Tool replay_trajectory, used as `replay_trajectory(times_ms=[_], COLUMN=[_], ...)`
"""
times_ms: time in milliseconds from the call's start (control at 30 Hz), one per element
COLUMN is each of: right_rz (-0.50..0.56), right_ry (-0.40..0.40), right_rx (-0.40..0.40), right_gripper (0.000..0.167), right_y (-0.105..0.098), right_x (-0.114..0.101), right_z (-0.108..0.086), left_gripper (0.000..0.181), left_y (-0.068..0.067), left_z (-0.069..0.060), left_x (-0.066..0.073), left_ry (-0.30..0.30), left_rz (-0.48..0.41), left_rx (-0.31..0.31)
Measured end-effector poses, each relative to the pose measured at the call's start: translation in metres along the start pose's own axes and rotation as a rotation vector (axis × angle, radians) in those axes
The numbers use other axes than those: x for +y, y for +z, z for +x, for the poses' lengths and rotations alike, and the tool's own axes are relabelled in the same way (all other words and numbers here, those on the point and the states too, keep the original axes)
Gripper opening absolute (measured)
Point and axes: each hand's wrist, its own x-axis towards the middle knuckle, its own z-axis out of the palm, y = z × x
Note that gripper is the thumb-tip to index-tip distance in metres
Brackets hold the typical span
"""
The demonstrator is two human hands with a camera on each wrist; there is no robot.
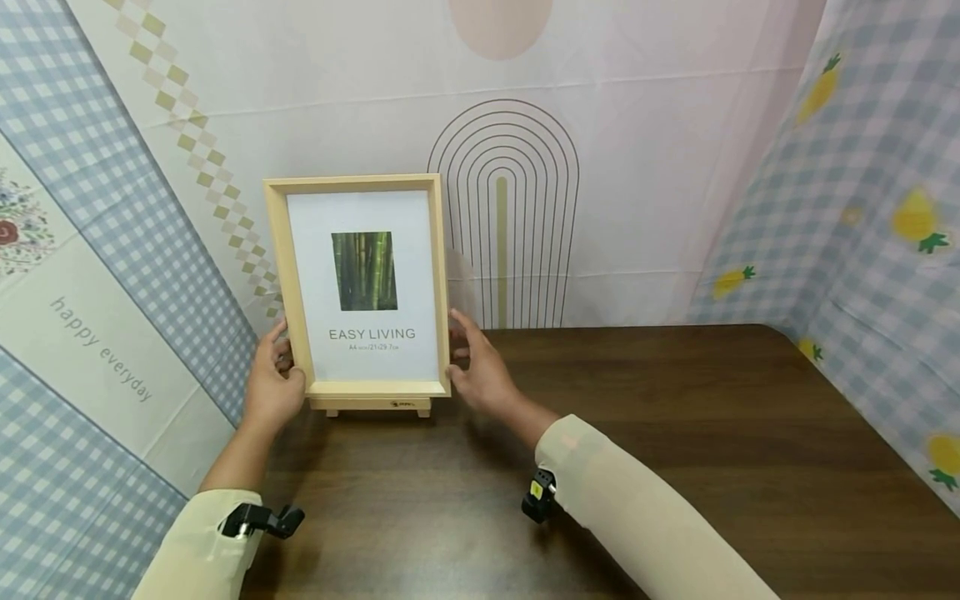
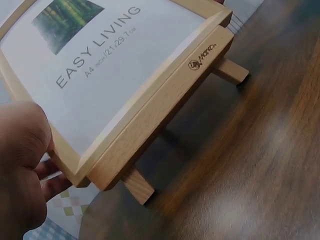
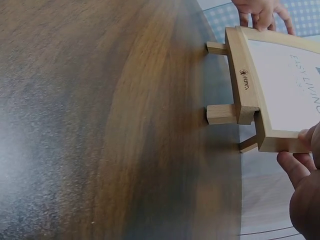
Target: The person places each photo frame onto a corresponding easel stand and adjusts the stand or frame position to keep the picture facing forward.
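Note:
A light-wood picture frame [image 1: 288, 267] stands upright, leaning slightly back, at the left rear of the table. Behind its front pane is a white sheet with a green bamboo picture [image 1: 365, 271] and the words EASY LIVING. Its lower edge rests on the ledge of a small wooden easel [image 1: 375, 403], whose short feet [image 2: 138, 186] touch the tabletop. My left hand [image 1: 273, 387] grips the frame's lower left side, thumb towards the front. At the lower right side, my right hand [image 1: 483, 375] pinches the frame between thumb [image 3: 306, 137] and fingers. Most of the easel's back is hidden.
The dark wood table [image 1: 637, 417] extends to the right and towards me. Close behind the frame hangs a pale printed cloth [image 1: 637, 183]. Blue checked cloths border the left and right sides. Black camera mounts [image 1: 262, 520] sit on both sleeved wrists.

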Motion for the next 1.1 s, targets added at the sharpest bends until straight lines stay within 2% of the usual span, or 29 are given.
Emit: replay_trajectory(times_ms=[100,200,333,600,767,900,1100], right_rz=[0.021,0.015,-0.019,0.06,0.047,0.02,0.034], right_ry=[0.052,0.13,0.193,0.203,0.198,0.185,0.178], right_rx=[-0.026,-0.087,-0.172,-0.244,-0.252,-0.261,-0.272], right_gripper=[0.091,0.089,0.08,0.044,0.04,0.039,0.038], right_y=[0.001,0.003,0.005,0.008,0.008,0.008,0.007], right_x=[0.003,0.007,0.013,0.015,0.016,0.016,0.014], right_z=[-0.002,-0.006,-0.01,-0.013,-0.012,-0.012,-0.012], left_gripper=[0.07,0.067,0.061,0.061,0.062,0.064,0.067], left_y=[-0.002,-0.004,-0.004,-0.005,-0.009,-0.011,-0.013], left_z=[-0.002,-0.003,-0.005,-0.005,-0.002,0.001,0.002], left_x=[-0.004,-0.01,-0.02,-0.025,-0.027,-0.032,-0.032], left_ry=[-0.058,-0.122,-0.167,-0.189,-0.204,-0.202,-0.211], left_rz=[0.045,0.101,0.096,0.038,-0.02,-0.023,-0.022], left_rx=[-0.077,-0.18,-0.272,-0.288,-0.329,-0.353,-0.387])
